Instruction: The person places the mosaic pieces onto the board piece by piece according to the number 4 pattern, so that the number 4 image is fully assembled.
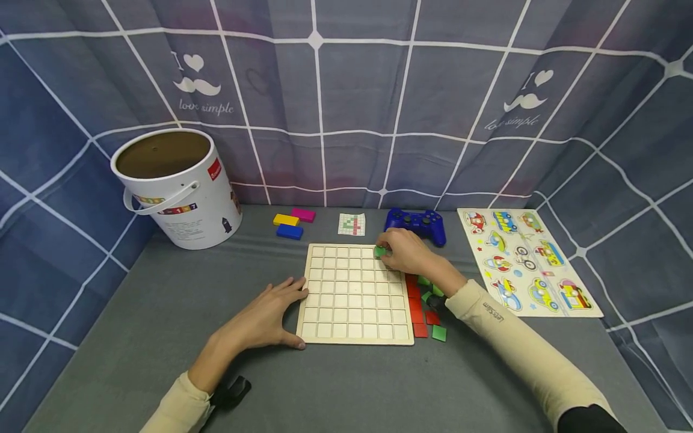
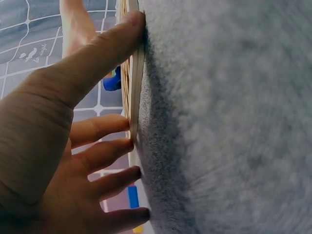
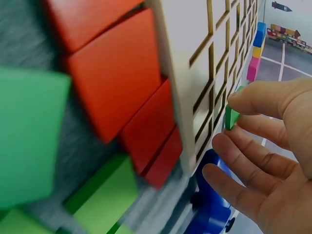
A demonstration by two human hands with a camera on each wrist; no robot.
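Green tile (image 3: 232, 117) is thin, flat and 1 plain colour.

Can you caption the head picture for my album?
Right hand pinches a green tile over the wooden grid board, left hand at its edge.

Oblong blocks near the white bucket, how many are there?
3, all beyond the far left corner of the wooden board: the pink block farthest back, the yellow block to its left, the blue block nearest the person.
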